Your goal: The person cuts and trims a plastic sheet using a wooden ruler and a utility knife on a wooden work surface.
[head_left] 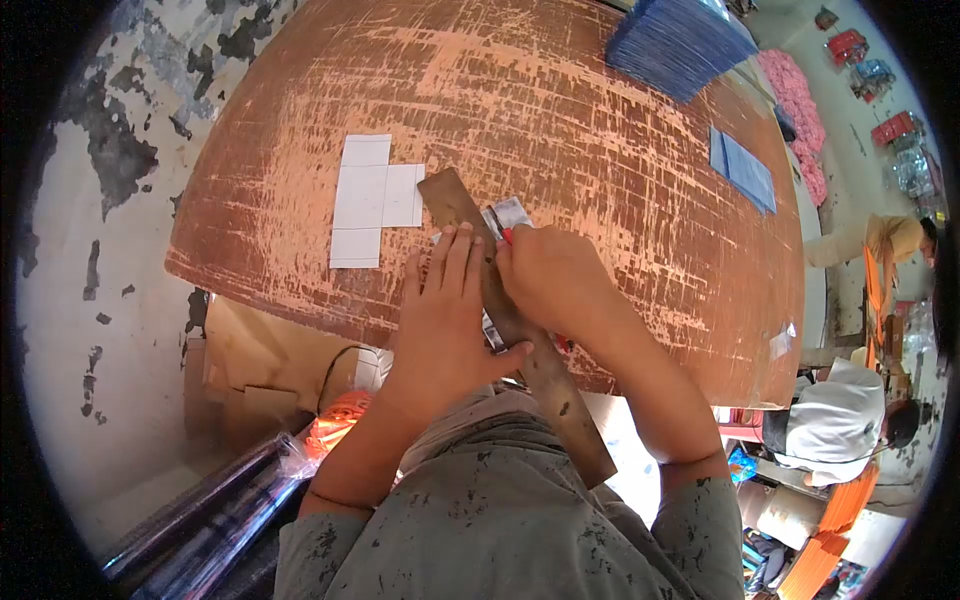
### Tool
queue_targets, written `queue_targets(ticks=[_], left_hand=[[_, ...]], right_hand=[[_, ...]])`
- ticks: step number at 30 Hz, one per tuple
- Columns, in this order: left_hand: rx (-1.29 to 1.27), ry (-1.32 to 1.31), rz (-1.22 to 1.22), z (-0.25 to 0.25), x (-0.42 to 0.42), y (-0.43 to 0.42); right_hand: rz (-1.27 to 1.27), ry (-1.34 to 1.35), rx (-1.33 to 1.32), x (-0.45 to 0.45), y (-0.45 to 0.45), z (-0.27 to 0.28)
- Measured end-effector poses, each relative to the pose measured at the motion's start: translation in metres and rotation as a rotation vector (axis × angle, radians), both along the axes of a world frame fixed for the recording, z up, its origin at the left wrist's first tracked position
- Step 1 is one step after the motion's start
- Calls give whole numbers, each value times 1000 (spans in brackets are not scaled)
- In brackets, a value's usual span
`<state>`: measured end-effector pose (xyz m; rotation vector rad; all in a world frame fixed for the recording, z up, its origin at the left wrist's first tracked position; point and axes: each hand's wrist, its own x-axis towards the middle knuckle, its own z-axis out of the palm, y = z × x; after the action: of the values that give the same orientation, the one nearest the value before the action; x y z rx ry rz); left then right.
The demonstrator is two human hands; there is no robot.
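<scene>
A long, worn flat metal straightedge lies diagonally over the table, its near end reaching past the edge towards my body. My left hand presses flat on it, fingers stretched forward and thumb out to the side. Just right of the straightedge, my right hand is closed around a small red-handled cutter, mostly hidden by the fingers. Under the straightedge and both hands lies a printed sheet, of which only small parts show. To the left rests a white cross-shaped paper cutout with fold lines.
The scratched brown tabletop has a tall stack of blue sheets at the far right and a smaller blue pile nearer. Wrapped rolls lean below left. A person in a white shirt is beyond the right edge.
</scene>
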<state>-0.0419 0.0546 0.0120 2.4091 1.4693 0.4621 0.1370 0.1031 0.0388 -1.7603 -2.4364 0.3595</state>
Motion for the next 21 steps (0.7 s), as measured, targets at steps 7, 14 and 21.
queue_targets(ticks=[7,14,21], left_hand=[[-88,5,8,8,4,3],[-65,22,-8,7,4,3],[-65,39,-5,11,5,4]], right_hand=[[-24,-12,-81,-4,11,12],[-38,13,-196,-4,12,15],[51,29,-62,0,9,8]])
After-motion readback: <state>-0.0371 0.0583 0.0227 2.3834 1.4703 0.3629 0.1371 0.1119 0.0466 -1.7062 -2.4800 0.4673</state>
